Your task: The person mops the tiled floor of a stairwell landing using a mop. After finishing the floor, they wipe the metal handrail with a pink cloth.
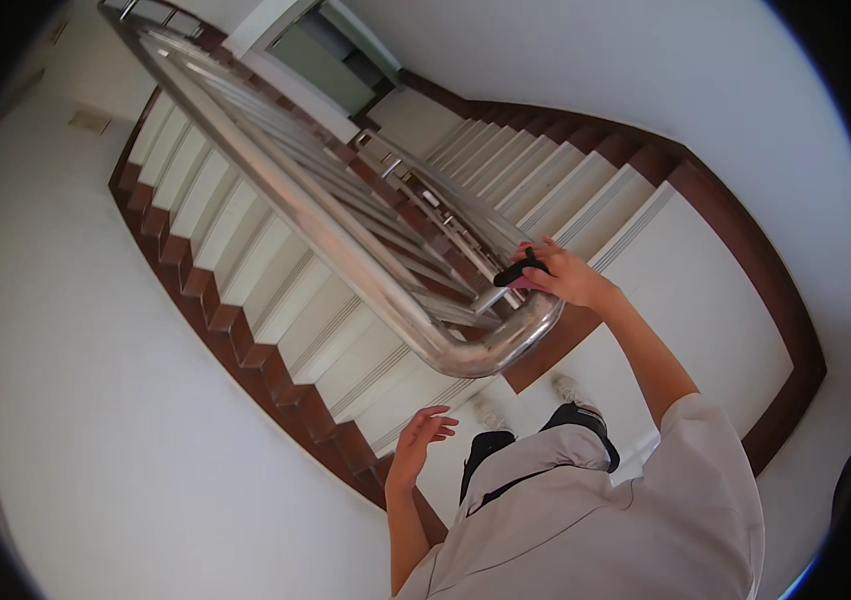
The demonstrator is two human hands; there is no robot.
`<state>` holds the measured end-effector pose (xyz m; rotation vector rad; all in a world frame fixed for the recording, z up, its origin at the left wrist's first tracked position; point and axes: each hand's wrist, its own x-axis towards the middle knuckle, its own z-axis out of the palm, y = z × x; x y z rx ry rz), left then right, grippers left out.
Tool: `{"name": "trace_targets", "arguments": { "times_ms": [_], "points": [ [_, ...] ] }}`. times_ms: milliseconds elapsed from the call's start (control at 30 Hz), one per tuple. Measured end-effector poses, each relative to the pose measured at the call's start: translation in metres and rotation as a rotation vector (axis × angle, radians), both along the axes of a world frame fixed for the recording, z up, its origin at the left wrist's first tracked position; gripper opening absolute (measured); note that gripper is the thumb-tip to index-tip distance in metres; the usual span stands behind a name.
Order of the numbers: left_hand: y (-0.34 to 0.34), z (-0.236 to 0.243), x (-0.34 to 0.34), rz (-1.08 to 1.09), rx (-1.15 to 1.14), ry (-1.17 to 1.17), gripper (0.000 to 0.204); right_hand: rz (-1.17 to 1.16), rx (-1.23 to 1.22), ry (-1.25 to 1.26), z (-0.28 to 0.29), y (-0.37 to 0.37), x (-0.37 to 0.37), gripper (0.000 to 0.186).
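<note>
My right hand is at the bend of the stainless steel handrail, its fingers closed round a small black and pink thing. The black part sticks out to the left of my fingers, and some pink shows beneath them. I cannot make out its kind. It is held against or just over the rail; which of the two I cannot tell. Lower down and to the left, my left hand hangs in the air near my body, fingers loosely apart, holding nothing.
Pale stairs with brown edging run along the left wall. Another flight lies beyond the rail on the right. I stand on a pale landing bordered by brown skirting. A greenish door shows at the far end.
</note>
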<state>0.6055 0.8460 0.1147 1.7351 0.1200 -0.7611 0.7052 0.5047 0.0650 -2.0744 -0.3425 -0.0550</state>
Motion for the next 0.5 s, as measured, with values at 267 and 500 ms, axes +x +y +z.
{"name": "trace_targets", "arguments": {
  "times_ms": [267,500],
  "points": [
    [0.025,-0.017,0.054,-0.241,-0.087,-0.019,0.03,-0.279,-0.025,-0.031,0.004,0.029,-0.03,0.028],
    [0.095,-0.036,0.101,-0.364,-0.091,-0.026,0.029,-0.628,-0.24,-0.102,0.025,0.097,-0.076,0.029]
  ]
}}
